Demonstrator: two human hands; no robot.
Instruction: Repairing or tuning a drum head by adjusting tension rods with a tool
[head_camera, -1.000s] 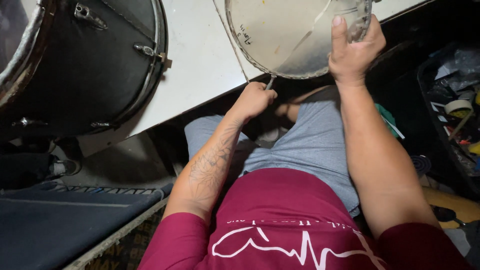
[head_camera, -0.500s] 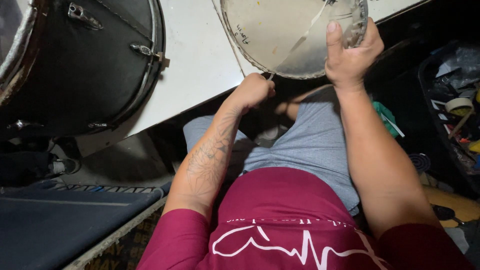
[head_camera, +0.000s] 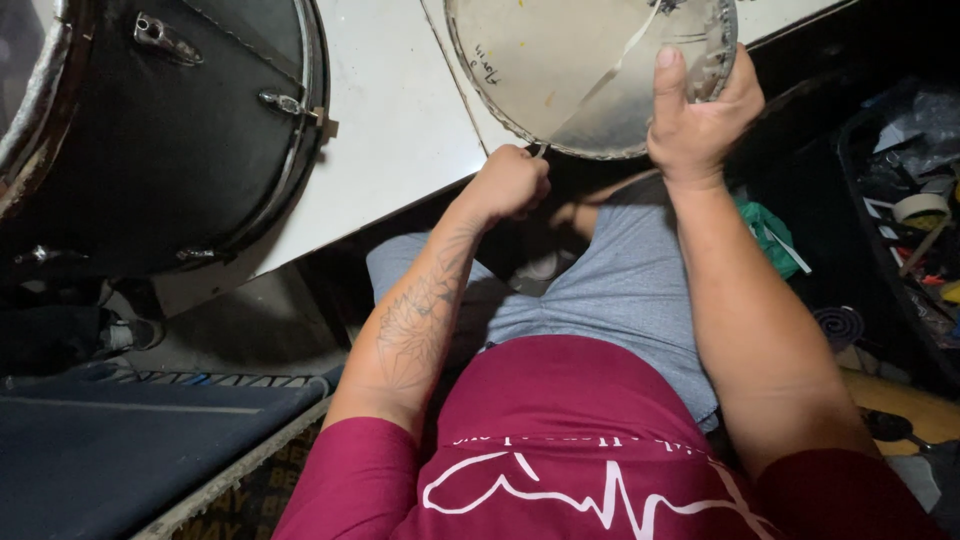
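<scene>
- One round, translucent drumhead with a metal rim (head_camera: 560, 70) lay on the edge of a white tabletop (head_camera: 400, 130), overhanging the seated person's lap.
- Right hand (head_camera: 700, 115) gripped the head's near rim, thumb pressed flat on the skin and fingers curled beneath.
- Left hand (head_camera: 510, 185) was closed in a fist around a thin metal tool (head_camera: 540, 152), its tip touching the rim's lower edge; what kind of tool it was could not be told.
- Work appeared to be mid-course: the head sat alone, fitted to no shell, with the tool at one spot on the rim.
- One large black bass drum with chrome lugs (head_camera: 150, 130) stood well apart on the table's left side.
- One dark bin of tape rolls and clutter (head_camera: 915, 220) sat on the floor at right.
</scene>
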